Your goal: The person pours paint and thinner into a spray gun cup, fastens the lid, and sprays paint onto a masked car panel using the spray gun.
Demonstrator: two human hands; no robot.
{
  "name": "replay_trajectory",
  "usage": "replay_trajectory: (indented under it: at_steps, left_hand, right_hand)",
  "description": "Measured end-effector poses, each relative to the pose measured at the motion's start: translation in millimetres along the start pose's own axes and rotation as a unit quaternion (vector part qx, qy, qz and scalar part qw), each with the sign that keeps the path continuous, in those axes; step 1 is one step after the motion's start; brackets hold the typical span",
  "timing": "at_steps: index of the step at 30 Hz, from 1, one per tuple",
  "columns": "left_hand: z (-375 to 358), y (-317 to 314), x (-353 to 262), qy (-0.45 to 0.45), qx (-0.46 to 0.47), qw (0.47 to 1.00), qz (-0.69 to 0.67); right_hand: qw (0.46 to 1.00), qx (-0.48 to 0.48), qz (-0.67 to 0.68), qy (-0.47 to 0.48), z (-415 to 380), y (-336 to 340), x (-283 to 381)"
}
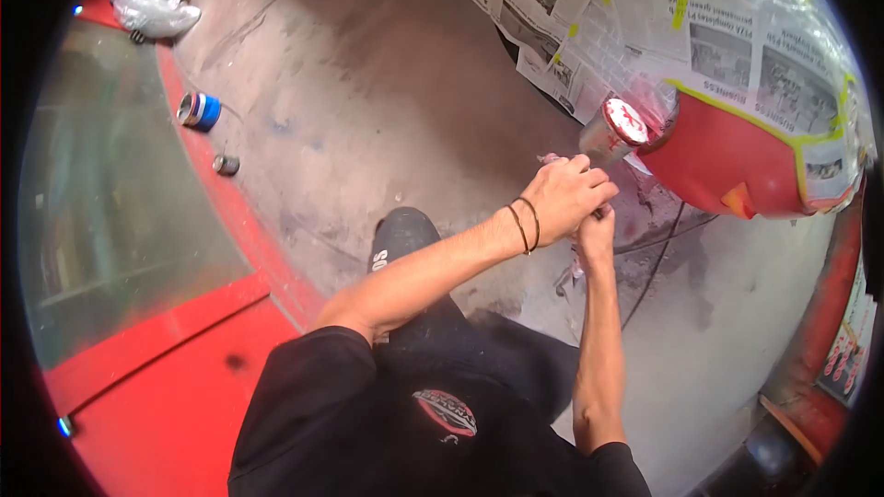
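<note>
A paint spray gun with a metal cup [603,141] and a white lid smeared with red is held up in front of me. My right hand [596,237] is wrapped round its grip from below. Over the top, my left hand [569,195] is closed against the gun, its fingers hiding most of the body. Just beyond the cup is a glossy red car panel [727,152], edged with yellow tape and newspaper masking [723,60]. The gun's nozzle is hidden from me. A dark hose [656,274] runs down near my right hand.
To the left lies a red panel [175,350] with a large window [120,184]. A blue-labelled tin [199,111], a small can [226,165] and a crumpled clear plastic bag [155,0] are along its edge. Printed signs [849,340] stand at the far right.
</note>
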State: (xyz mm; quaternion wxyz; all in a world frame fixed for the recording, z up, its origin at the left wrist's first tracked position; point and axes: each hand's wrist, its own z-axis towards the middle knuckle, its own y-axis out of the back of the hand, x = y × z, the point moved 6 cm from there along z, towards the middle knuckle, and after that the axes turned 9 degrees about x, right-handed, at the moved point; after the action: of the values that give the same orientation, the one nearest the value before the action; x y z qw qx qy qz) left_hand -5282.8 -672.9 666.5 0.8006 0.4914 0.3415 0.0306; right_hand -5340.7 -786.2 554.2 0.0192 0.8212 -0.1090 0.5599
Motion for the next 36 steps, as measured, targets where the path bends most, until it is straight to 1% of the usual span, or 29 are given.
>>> replay_trajectory:
  at_steps: [2, 3, 4, 5, 6, 8, 10, 11, 13, 16, 17, 18, 20, 21, 23, 24, 25, 26, 27, 28, 29, 31, 33, 36]
  left_hand:
    - [-5.2, -22.4, 28.6, -0.023, 0.043, 0.999, 0.013]
    - [-6.8, -29.4, 41.5, -0.060, 0.053, 0.997, -0.010]
    - [-9.6, -39.2, 55.9, -0.068, 0.067, 0.995, -0.012]
    - [-9.5, -53.8, 71.2, -0.073, 0.092, 0.993, -0.033]
    - [-9.8, -65.8, 83.5, -0.092, 0.104, 0.989, -0.047]
    - [-12.3, -90.0, 103.6, -0.137, 0.133, 0.980, -0.050]
    - [-19.7, -118.1, 121.4, -0.194, 0.138, 0.969, -0.064]
    - [-26.3, -134.1, 130.0, -0.200, 0.158, 0.964, -0.079]
    - [-44.0, -159.4, 140.1, -0.194, 0.205, 0.952, -0.116]
    - [-54.7, -186.9, 153.2, -0.123, 0.274, 0.923, -0.242]
    - [-59.3, -196.1, 159.6, -0.129, 0.282, 0.922, -0.232]
    - [-60.8, -198.7, 160.3, -0.107, 0.314, 0.921, -0.207]
    - [-61.6, -204.9, 168.3, -0.101, 0.354, 0.921, -0.126]
    - [-61.3, -201.2, 162.4, -0.105, 0.343, 0.932, -0.052]
    - [-53.4, -192.9, 137.6, -0.089, 0.317, 0.939, 0.098]
    - [-47.2, -187.7, 116.0, -0.140, 0.225, 0.964, 0.013]
    - [-50.1, -167.0, 83.4, -0.205, 0.110, 0.963, -0.138]
    - [-57.4, -163.9, 63.4, -0.284, -0.018, 0.928, -0.240]
    - [-71.6, -171.1, 51.0, -0.280, -0.051, 0.911, -0.299]
    - [-82.7, -181.7, 42.7, -0.270, -0.081, 0.920, -0.271]
    - [-91.6, -195.0, 35.3, -0.266, -0.111, 0.932, -0.221]
    - [-97.0, -200.8, 27.1, -0.250, -0.090, 0.942, -0.206]
    - [-95.8, -199.3, 20.2, -0.242, -0.093, 0.936, -0.237]
    - [-112.1, -203.3, 12.6, -0.252, -0.115, 0.925, -0.262]
  right_hand:
    - [0.996, 0.042, 0.021, -0.072, 9.4, 15.1, -41.4]
    - [1.000, -0.006, 0.006, -0.007, 13.3, -0.1, -39.2]
    - [1.000, -0.005, -0.018, 0.023, 19.3, -4.0, -47.2]
    - [0.995, -0.025, -0.064, 0.074, 28.1, -2.2, -64.9]
    - [0.994, -0.033, -0.051, 0.086, 33.5, -3.6, -77.0]
    - [0.998, -0.028, 0.023, 0.057, 49.8, -9.2, -110.5]
    - [0.998, -0.027, 0.003, 0.054, 62.0, -8.2, -149.4]
    - [0.998, -0.036, -0.006, 0.060, 63.6, -7.5, -167.6]
    - [0.997, -0.046, -0.021, 0.052, 56.7, -12.6, -200.3]
    - [0.996, -0.070, -0.039, 0.040, 52.2, -13.5, -237.9]
    - [0.992, -0.072, -0.077, 0.064, 57.7, -11.8, -257.3]
    - [0.993, -0.073, -0.082, 0.035, 53.8, -15.2, -257.5]
    - [0.993, -0.070, -0.093, -0.020, 54.3, -21.7, -260.3]
    - [0.989, -0.057, -0.137, 0.013, 63.4, -22.0, -270.2]
    - [0.985, -0.050, -0.164, 0.015, 85.3, -26.1, -274.0]
    - [0.986, -0.055, -0.155, -0.002, 98.1, -29.3, -270.2]
    - [0.988, -0.055, -0.140, -0.020, 109.7, -33.4, -263.7]
    - [0.991, -0.049, -0.117, -0.035, 123.2, -42.9, -255.6]
    - [0.994, -0.036, -0.093, -0.048, 131.1, -57.6, -247.2]
    - [0.999, -0.040, -0.036, -0.008, 145.0, -71.0, -240.9]
    - [1.000, -0.022, 0.010, -0.010, 158.7, -81.0, -237.5]
    - [0.999, 0.006, 0.047, -0.020, 176.8, -103.3, -216.2]
    - [0.999, 0.024, 0.034, -0.017, 193.1, -116.4, -204.8]
    - [0.999, 0.041, 0.013, 0.005, 192.2, -135.4, -195.7]
